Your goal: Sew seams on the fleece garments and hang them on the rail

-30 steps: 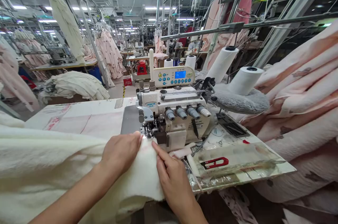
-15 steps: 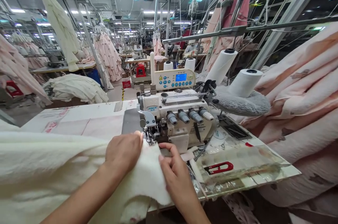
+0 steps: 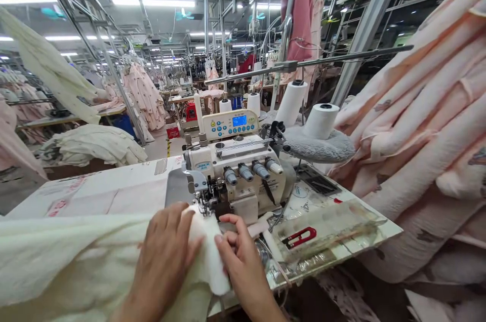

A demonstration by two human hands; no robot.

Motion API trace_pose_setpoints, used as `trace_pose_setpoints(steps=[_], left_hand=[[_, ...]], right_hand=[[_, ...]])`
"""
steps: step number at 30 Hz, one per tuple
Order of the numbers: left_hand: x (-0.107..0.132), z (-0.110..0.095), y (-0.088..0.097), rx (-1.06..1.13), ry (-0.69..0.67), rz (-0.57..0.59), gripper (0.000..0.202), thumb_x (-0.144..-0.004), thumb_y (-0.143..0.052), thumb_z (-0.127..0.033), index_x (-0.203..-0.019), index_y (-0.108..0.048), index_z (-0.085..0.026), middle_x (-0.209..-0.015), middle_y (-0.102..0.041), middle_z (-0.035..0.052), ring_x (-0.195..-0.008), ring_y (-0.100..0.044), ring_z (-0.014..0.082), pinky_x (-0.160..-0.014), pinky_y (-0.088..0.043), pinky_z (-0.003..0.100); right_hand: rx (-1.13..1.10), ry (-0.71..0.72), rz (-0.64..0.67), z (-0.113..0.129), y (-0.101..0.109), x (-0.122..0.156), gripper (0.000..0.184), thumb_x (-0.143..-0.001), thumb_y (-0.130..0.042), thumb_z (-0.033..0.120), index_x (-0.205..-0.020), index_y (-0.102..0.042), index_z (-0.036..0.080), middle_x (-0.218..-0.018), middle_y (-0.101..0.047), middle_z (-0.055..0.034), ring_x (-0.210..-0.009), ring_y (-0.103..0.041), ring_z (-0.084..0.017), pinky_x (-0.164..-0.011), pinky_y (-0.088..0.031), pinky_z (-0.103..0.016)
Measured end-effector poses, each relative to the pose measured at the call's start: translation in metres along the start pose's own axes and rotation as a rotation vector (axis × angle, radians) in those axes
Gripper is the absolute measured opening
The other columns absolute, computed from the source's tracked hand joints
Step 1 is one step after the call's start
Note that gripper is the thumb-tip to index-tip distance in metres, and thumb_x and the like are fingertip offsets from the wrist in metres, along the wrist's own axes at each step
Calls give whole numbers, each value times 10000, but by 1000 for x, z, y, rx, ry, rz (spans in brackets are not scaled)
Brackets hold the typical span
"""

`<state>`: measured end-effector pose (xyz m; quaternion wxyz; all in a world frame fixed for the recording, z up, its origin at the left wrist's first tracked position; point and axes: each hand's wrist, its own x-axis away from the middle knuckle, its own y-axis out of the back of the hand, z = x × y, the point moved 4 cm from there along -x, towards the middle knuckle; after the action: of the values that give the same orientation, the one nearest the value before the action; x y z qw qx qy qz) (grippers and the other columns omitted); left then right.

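Observation:
A cream fleece fabric lies across the table in front of the white overlock sewing machine. My left hand lies flat on the fabric, fingers spread, just before the presser foot. My right hand is curled, pinching the fabric's right edge beside the machine's front. The fabric's corner sits under the presser foot.
A clear tray holding a red thread snipper sits right of the machine. White thread cones stand behind it. Stacked pink fleece rolls crowd the right side. Hanging garments and other workstations fill the background.
My left hand flattened and slid back over the fabric. My right hand went from flat fingers to a curled pinch on the edge. The camera shifted, moving the scene leftward.

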<state>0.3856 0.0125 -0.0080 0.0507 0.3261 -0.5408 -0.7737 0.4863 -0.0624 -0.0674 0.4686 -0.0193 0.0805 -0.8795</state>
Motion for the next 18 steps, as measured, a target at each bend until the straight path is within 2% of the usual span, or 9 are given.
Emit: trace_pose_setpoints(steps=[1, 2, 3, 6, 8, 10, 13, 15, 18], left_hand=[[15, -9, -1, 48, -86, -147, 323, -852, -427, -394, -1075, -554, -198, -1116, -604, 110, -1025, -530, 263, -888, -356, 396], [28, -16, -3, 109, -129, -250, 322, -840, -461, -375, -1109, -540, -219, -1119, -604, 94, -1041, -517, 249, -920, -330, 389], [40, -21, -6, 168, -130, -305, 300, -843, -473, -310, -1127, -534, -235, -1077, -621, 76, -1008, -527, 226, -915, -325, 373], [55, -30, -13, 376, -51, -328, 276, -847, -437, -101, -1047, -575, -232, -836, -643, 34, -801, -548, 162, -808, -366, 321], [56, -31, -10, 499, -11, -323, 251, -845, -439, -71, -982, -596, -211, -760, -613, 24, -740, -529, 151, -745, -384, 301], [56, -30, -6, 570, 28, -320, 219, -842, -460, -76, -939, -606, -206, -761, -592, 21, -746, -517, 148, -712, -395, 282], [60, -28, -3, 609, 81, -298, 221, -840, -478, -78, -945, -605, -224, -793, -571, 13, -777, -511, 141, -704, -401, 262], [65, -29, 0, 588, 75, -302, 235, -848, -476, -90, -995, -597, -229, -806, -567, 13, -788, -511, 139, -716, -399, 267], [67, -33, 8, 526, -7, -382, 226, -853, -480, -97, -1023, -598, -188, -787, -568, 20, -767, -508, 135, -710, -394, 274]], right_hand=[[-60, -5, 18, -3, -2, 5, 283, -812, -493, 339, -1050, -419, 206, -594, -440, 89, -461, -413, -86, -428, -319, -169], [-95, 1, 31, -6, -3, 10, 285, -804, -506, 325, -1049, -420, 207, -627, -467, 77, -512, -453, -95, -476, -362, -178], [-97, 19, 27, -8, -3, 15, 287, -793, -518, 300, -1050, -430, 206, -665, -499, 59, -575, -493, -108, -538, -403, -194], [37, 127, -105, -9, 2, 23, 316, -734, -557, 192, -1043, -495, 201, -873, -579, -19, -823, -549, -161, -752, -454, -262], [96, 176, -157, -10, 4, 23, 331, -696, -571, 140, -1020, -541, 204, -983, -582, -45, -931, -534, -185, -814, -450, -284], [71, 154, -24, -12, -2, 23, 271, -726, -551, 142, -989, -582, 203, -960, -600, -39, -925, -538, -191, -796, -458, -284], [25, 87, 197, -17, -10, 32, 183, -827, -473, 204, -927, -625, 194, -823, -604, -16, -824, -545, -175, -721, -454, -257], [32, 42, 220, -19, -9, 41, 191, -854, -457, 260, -899, -628, 187, -775, -574, -9, -761, -530, -165, -642, -445, -233], [76, -32, 222, -20, -4, 52, 197, -839, -489, 321, -815, -610, 168, -685, -519, 1, -637, -497, -146, -544, -409, -213]])
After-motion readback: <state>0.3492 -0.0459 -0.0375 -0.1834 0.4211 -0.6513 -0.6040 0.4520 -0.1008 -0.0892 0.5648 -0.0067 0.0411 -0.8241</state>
